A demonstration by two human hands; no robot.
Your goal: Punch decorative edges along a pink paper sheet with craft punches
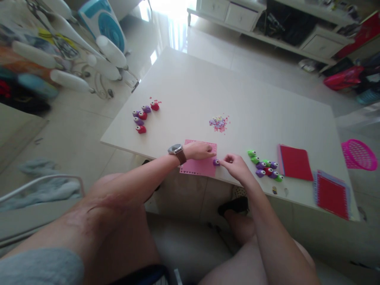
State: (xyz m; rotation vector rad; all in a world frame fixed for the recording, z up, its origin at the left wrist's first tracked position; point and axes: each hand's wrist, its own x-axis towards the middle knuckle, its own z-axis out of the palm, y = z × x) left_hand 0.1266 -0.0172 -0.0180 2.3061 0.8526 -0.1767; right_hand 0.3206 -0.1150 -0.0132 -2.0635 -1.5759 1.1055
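A sheet of pink paper [194, 166] lies at the table's near edge, with small shapes punched along its borders. My left hand [200, 150], with a watch on the wrist, rests on the sheet with its fingers curled and holds it against the table. At the sheet's right edge sits a small purple paper punch [216, 162]. My right hand [233, 163] has its thumb and fingers closed on this punch from the right. The tips of my left fingers are just above the punch. Whether the paper is inside its slot is too small to tell.
More paper punches [268, 171] in green, purple and red cluster at the right; several others [141, 129] stand at the left. Punched-out confetti [219, 123] lies mid-table. Red paper stacks [295, 162] lie at the right end. A pink basket [359, 154] stands beyond the table.
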